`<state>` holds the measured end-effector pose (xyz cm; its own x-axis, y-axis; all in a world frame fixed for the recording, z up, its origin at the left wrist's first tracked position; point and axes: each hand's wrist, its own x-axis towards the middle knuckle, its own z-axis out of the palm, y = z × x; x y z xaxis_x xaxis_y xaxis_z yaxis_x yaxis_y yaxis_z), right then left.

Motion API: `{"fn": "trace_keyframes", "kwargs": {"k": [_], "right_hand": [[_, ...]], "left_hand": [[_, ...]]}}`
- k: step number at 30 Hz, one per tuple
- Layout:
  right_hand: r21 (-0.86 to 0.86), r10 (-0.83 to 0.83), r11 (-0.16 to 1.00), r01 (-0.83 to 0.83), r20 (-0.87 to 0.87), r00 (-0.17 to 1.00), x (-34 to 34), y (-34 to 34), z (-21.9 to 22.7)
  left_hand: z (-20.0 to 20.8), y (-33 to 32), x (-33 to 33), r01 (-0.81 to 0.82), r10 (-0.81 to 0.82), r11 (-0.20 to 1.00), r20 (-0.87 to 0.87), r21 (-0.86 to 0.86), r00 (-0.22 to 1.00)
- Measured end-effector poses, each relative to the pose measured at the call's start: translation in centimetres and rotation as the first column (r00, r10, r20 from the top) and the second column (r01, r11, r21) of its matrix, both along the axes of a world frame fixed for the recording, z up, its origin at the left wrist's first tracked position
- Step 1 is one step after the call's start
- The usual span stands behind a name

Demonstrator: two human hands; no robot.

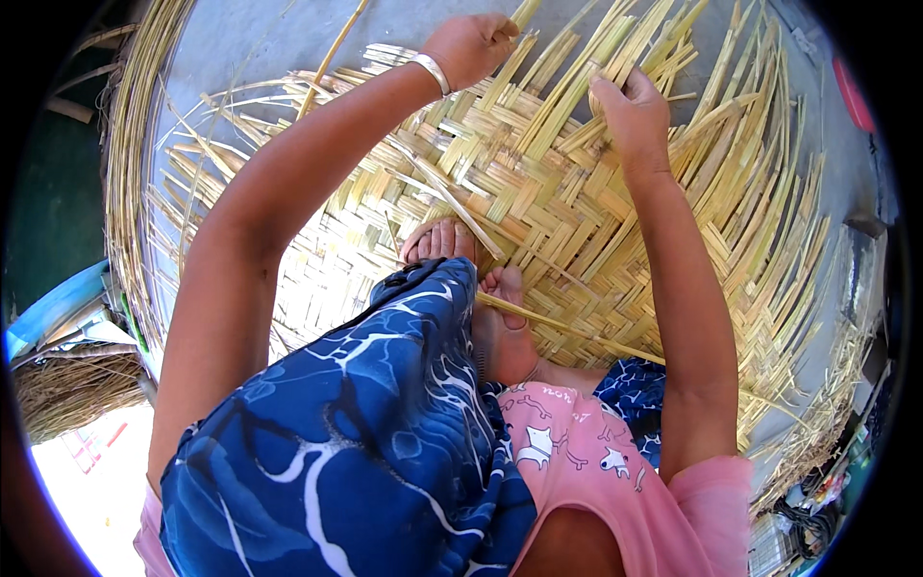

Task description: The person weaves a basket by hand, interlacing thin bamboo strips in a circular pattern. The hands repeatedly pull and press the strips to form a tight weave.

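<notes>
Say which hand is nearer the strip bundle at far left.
Left. The left hand is off to the right of the strip bundle; the right hand is farther right.

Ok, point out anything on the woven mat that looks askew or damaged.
Two strips look askew: a pale strip near the toes and a thin strip extending toward the right forearm. Both seem to lie loose across the woven mat, not following its herringbone weave.
</notes>
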<state>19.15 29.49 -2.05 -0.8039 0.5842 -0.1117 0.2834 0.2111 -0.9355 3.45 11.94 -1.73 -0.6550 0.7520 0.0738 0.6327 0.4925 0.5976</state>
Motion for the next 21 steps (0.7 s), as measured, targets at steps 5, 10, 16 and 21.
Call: {"fn": "trace_keyframes", "kwargs": {"k": [5,10,16,21], "right_hand": [[0.065,0.032,0.997,-0.033,0.009,0.999,0.8,-2.1,2.0],[0.290,0.152,0.936,-0.201,0.183,0.971,0.8,-3.2,3.3],[0.739,0.359,0.568,-0.361,0.171,0.917,0.7,-4.3,2.4],[0.745,0.461,0.489,-0.454,0.221,0.859,0.4,-4.2,2.7]], "left_hand": [[-1.2,2.4,0.0,0.056,-0.048,0.998,0.182,-0.038,0.982],[-2.8,4.2,0.7,0.131,-0.114,0.974,0.101,-0.183,0.988],[-1.5,3.9,0.8,0.011,-0.002,0.998,0.147,-0.061,0.989],[-2.4,0.2,-1.4,-0.010,0.025,0.986,0.089,-0.165,0.996]]}}
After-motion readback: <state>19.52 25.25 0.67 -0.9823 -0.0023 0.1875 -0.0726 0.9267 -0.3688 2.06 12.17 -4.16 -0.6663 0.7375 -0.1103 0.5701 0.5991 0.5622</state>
